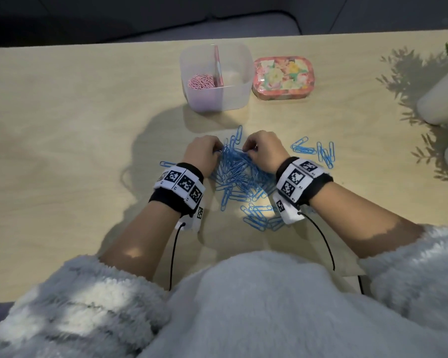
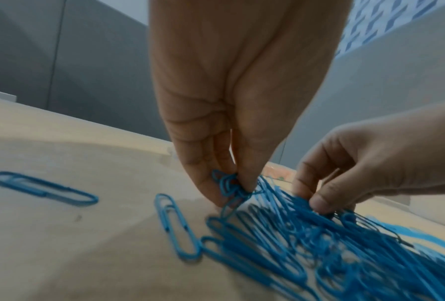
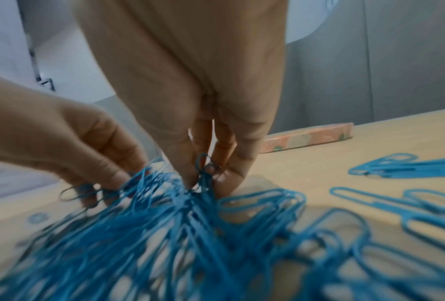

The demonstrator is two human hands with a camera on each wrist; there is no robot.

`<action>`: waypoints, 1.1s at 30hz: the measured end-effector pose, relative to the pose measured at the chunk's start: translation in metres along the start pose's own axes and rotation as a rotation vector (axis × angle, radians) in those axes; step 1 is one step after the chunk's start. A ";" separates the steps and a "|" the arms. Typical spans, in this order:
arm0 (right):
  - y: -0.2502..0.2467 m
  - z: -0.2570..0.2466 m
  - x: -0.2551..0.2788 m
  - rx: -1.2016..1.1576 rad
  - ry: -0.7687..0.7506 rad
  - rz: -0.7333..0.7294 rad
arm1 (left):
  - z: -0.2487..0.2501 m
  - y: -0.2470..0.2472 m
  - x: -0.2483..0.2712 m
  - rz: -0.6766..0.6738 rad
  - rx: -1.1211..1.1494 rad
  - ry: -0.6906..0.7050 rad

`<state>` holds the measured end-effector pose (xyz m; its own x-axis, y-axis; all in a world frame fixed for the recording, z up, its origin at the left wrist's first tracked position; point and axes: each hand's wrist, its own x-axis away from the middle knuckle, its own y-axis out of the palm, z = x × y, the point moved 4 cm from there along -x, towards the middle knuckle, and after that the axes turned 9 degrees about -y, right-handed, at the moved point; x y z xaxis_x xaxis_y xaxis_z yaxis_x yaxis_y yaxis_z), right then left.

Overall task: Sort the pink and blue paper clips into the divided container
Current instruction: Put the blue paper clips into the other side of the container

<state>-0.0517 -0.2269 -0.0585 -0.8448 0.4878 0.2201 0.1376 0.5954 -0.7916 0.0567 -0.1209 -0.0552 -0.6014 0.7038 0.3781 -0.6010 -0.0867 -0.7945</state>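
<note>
Both hands pinch one tangled bunch of blue paper clips (image 1: 237, 165) at frame centre, left hand (image 1: 203, 153) and right hand (image 1: 265, 149) gripping opposite sides, probably to lift it whole. The divided container (image 1: 239, 99), upper centre, holds pink paper clips (image 1: 201, 81) in its left compartment.

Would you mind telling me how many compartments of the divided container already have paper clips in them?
1: the left compartment of the divided container holds pink paper clips; the right compartment shows no clips, though its frosted wall may hide some.

Tin (image 1: 283, 78) right of container (image 1: 239, 99)
</note>
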 end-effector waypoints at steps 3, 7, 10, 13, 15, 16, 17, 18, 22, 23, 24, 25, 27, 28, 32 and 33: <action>-0.027 0.002 -0.010 -0.225 0.055 0.031 | -0.011 -0.010 -0.001 0.009 0.059 -0.028; -0.075 -0.011 -0.041 -0.455 0.057 0.117 | -0.022 -0.023 0.000 0.030 0.168 -0.064; -0.102 -0.025 -0.075 -0.428 0.068 0.202 | -0.019 -0.034 -0.001 0.044 0.239 -0.075; -0.111 -0.035 -0.106 -0.371 0.058 0.271 | -0.006 -0.054 -0.006 0.079 0.257 -0.047; -0.110 -0.037 -0.119 -0.339 0.068 0.275 | 0.010 -0.069 -0.013 0.133 0.236 0.007; -0.108 -0.038 -0.124 -0.322 0.076 0.252 | 0.019 -0.078 -0.018 0.168 0.224 0.030; -0.106 -0.039 -0.127 -0.310 0.082 0.222 | 0.028 -0.085 -0.023 0.203 0.220 0.047; -0.105 -0.040 -0.128 -0.307 0.085 0.191 | 0.037 -0.091 -0.031 0.238 0.229 0.056; -0.110 -0.034 -0.126 -0.277 0.084 0.196 | 0.060 -0.101 -0.067 0.337 0.358 -0.005; -0.114 -0.031 -0.121 -0.282 0.081 0.245 | 0.065 -0.100 -0.076 0.329 0.371 -0.034; -0.118 -0.029 -0.114 -0.292 0.069 0.298 | 0.070 -0.098 -0.084 0.312 0.372 -0.059; -0.120 -0.026 -0.105 -0.301 0.050 0.346 | 0.075 -0.096 -0.092 0.293 0.372 -0.080; -0.120 -0.022 -0.085 -0.303 0.023 0.397 | 0.083 -0.090 -0.106 0.262 0.355 -0.119; -0.117 -0.020 -0.075 -0.301 0.014 0.401 | 0.086 -0.086 -0.110 0.243 0.340 -0.127; -0.097 -0.008 -0.052 -0.276 -0.018 0.354 | 0.089 -0.081 -0.101 0.203 0.300 0.020; -0.090 -0.003 -0.049 -0.283 0.007 0.314 | 0.085 -0.083 -0.093 0.210 0.328 0.071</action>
<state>-0.0215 -0.3025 0.0037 -0.7355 0.6775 -0.0025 0.5256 0.5682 -0.6332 0.1179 -0.2391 0.0160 -0.6981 0.6928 0.1810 -0.6122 -0.4464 -0.6526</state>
